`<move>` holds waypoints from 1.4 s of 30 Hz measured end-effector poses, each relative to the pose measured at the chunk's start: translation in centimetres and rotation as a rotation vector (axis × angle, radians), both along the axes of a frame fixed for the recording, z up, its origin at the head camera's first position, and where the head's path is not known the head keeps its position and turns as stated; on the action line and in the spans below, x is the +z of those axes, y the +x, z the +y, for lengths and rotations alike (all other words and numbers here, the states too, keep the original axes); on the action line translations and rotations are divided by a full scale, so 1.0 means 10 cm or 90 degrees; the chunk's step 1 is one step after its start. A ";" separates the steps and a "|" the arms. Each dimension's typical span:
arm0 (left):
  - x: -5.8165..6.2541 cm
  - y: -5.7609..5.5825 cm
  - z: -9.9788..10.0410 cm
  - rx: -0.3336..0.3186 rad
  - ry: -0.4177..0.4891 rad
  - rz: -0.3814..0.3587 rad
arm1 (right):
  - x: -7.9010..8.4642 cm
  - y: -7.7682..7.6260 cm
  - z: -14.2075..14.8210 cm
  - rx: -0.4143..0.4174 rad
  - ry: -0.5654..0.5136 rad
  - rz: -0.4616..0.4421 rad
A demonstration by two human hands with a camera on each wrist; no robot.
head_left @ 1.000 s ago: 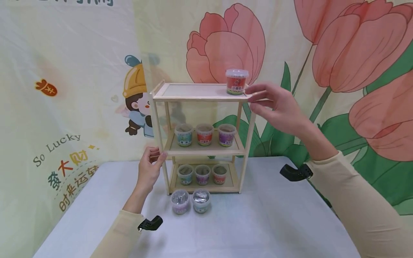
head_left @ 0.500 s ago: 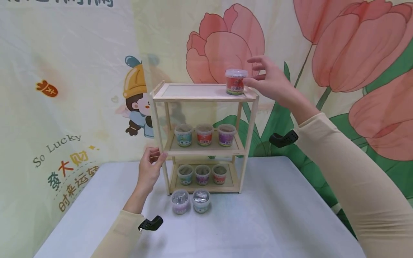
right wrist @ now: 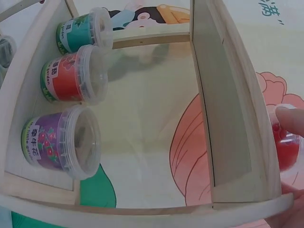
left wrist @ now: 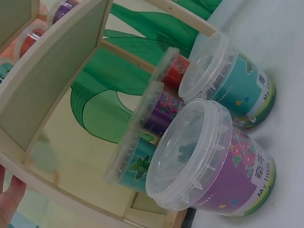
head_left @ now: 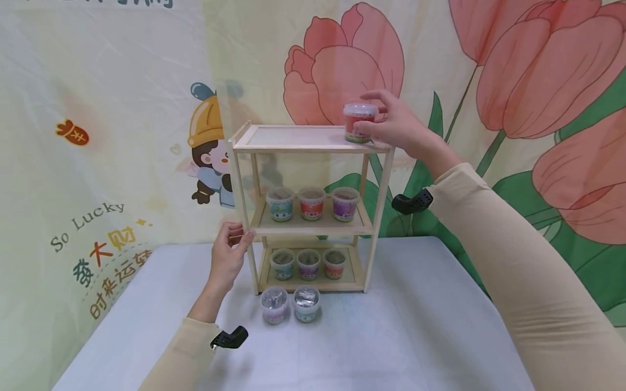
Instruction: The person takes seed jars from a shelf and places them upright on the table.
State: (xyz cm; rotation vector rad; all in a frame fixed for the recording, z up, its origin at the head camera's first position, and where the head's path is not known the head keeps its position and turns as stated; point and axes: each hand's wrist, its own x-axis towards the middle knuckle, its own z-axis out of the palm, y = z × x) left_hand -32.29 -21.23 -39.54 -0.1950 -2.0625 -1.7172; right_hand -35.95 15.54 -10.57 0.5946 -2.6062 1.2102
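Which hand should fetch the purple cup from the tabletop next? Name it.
Probably the left hand: it's nearer the purple cup, while the right hand grips the red cup up top.

Left of the rack [head_left: 293, 137], the backdrop [head_left: 274, 60] reads "So Lucky", "發大财" and "时来运转". Halfway up the rack, a purple cup [right wrist: 47, 142] says "牵牛花"; before the rack, a lilac cup [left wrist: 232, 180] says "My little".

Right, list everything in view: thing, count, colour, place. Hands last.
Rack: one, pale wood, on table
Top cup: one, red, rack's top, right end
Middle cups: three, teal, red, purple left to right, rack's middle
Bottom cups: three, teal, purple, red left to right, rack's bottom
Front cups: two, purple and teal, before rack
Table: one, white, beneath
Backdrop: one, pale with pink tulips, behind
Wrist devices: two, black, one per wrist
Left hand: one, beige-sleeved, holding rack's left side
Right hand: one, beige-sleeved, gripping top cup
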 end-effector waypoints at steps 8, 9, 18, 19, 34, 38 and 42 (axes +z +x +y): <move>0.09 0.06 0.03 0.008 0.002 -0.021 | -0.02 -0.01 -0.08 0.001 0.020 -0.001; 0.09 0.06 0.03 0.008 0.002 -0.022 | -0.02 -0.01 -0.08 -0.001 0.021 0.003; 0.02 -0.06 0.02 0.009 -0.005 -0.036 | 0.02 0.21 -0.11 -0.012 -0.029 0.073; 0.02 -0.06 0.02 0.009 -0.005 -0.031 | 0.03 0.26 -0.11 -0.007 -0.035 0.083; -0.02 -0.02 -0.03 0.015 0.006 -0.006 | -0.55 0.93 0.11 0.090 -0.011 0.195; -0.02 -0.03 -0.01 0.013 0.018 0.000 | -0.93 0.95 0.25 0.108 -0.007 0.216; 0.00 -0.04 0.00 0.010 0.015 0.002 | -1.28 0.95 0.33 0.134 -0.014 0.206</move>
